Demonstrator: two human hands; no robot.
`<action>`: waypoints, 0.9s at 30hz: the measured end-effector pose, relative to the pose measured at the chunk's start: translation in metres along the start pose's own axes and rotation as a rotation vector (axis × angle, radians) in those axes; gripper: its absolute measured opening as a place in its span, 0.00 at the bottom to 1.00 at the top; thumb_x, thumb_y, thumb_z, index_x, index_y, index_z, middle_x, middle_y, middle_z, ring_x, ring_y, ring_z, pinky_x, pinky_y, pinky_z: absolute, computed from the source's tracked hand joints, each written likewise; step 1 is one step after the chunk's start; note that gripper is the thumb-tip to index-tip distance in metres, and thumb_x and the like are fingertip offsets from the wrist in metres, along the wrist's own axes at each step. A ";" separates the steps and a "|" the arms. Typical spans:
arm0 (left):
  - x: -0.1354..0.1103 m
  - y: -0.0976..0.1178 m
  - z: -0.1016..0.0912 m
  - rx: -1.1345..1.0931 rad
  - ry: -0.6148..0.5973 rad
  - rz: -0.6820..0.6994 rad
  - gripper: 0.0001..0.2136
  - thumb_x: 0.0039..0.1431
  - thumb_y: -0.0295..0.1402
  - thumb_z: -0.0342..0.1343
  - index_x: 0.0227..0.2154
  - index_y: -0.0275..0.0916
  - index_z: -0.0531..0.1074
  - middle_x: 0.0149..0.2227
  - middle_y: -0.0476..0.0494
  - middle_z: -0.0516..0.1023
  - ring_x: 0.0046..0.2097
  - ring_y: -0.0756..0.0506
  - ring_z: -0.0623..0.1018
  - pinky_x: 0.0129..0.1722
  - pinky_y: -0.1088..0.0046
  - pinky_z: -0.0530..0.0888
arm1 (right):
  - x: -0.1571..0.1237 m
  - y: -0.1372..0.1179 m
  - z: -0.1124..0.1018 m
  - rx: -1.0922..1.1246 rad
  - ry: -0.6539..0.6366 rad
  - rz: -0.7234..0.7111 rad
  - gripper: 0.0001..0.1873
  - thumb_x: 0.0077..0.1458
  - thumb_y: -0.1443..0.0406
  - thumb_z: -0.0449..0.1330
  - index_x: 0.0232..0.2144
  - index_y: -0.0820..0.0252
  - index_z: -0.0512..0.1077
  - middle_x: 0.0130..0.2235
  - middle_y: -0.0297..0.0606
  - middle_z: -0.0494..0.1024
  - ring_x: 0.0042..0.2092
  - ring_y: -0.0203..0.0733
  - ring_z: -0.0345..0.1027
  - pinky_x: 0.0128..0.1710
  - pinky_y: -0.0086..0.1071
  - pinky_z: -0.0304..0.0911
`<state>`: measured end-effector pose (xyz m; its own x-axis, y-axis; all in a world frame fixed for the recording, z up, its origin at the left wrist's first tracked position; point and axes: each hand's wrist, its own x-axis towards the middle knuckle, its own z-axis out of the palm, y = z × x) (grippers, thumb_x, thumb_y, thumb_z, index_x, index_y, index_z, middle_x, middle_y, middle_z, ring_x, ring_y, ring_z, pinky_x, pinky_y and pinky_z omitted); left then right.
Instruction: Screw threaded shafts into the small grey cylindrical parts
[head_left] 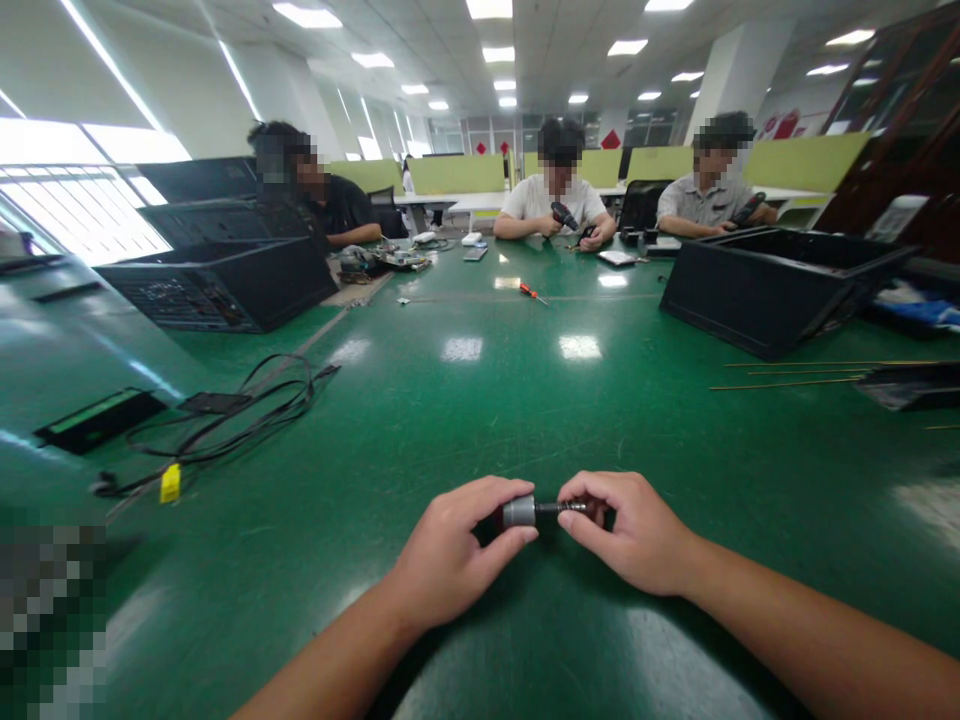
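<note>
Low over the green table, a short grey metal cylinder (519, 512) sits between the thumb and fingers of my left hand (466, 535). From its right end runs a thin dark shaft (548, 508) with a coil spring (573, 506) around its far part. My right hand (637, 530) pinches that spring end between thumb and fingertips. The piece lies roughly level from left to right. My fingers cover parts of both ends, and I cannot tell its exact kind.
Black computer cases stand at the left (225, 285) and right (780, 285). Coiled black cables (262, 410) with a yellow tag lie on the left. A red-handled screwdriver (531, 292) lies farther off. Thin brass-coloured rods (795, 375) are at right. Three people sit across the table (450, 420).
</note>
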<state>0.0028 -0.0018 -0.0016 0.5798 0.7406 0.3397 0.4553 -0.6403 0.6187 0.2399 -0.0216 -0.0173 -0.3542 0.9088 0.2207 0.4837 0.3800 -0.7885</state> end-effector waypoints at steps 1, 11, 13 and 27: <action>0.000 0.000 0.000 0.001 0.000 0.000 0.13 0.61 0.33 0.60 0.49 0.41 0.74 0.43 0.44 0.82 0.44 0.45 0.80 0.46 0.70 0.76 | 0.000 0.000 0.000 0.001 0.001 0.001 0.04 0.59 0.64 0.60 0.34 0.58 0.76 0.25 0.29 0.72 0.26 0.34 0.64 0.28 0.27 0.57; -0.001 -0.001 0.001 0.008 0.003 0.003 0.13 0.61 0.33 0.60 0.49 0.42 0.74 0.44 0.46 0.81 0.44 0.46 0.80 0.45 0.71 0.76 | 0.000 0.000 -0.001 0.006 -0.005 0.015 0.05 0.59 0.64 0.60 0.34 0.58 0.75 0.25 0.30 0.72 0.27 0.35 0.64 0.27 0.27 0.57; -0.001 0.000 0.000 0.007 0.003 0.005 0.13 0.61 0.33 0.60 0.49 0.42 0.74 0.43 0.46 0.81 0.44 0.46 0.80 0.45 0.70 0.76 | 0.000 0.001 -0.001 0.002 -0.003 0.013 0.05 0.59 0.64 0.60 0.34 0.58 0.75 0.25 0.30 0.72 0.27 0.35 0.65 0.27 0.27 0.58; 0.000 -0.002 -0.001 0.010 0.023 0.020 0.14 0.61 0.32 0.61 0.49 0.42 0.74 0.44 0.46 0.81 0.44 0.46 0.80 0.45 0.71 0.75 | 0.000 -0.001 -0.001 -0.006 0.011 0.006 0.04 0.59 0.65 0.60 0.34 0.58 0.75 0.25 0.30 0.72 0.26 0.35 0.64 0.28 0.28 0.58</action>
<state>0.0014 -0.0008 -0.0021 0.5735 0.7319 0.3680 0.4503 -0.6569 0.6048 0.2405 -0.0221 -0.0162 -0.3427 0.9128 0.2222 0.4906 0.3757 -0.7863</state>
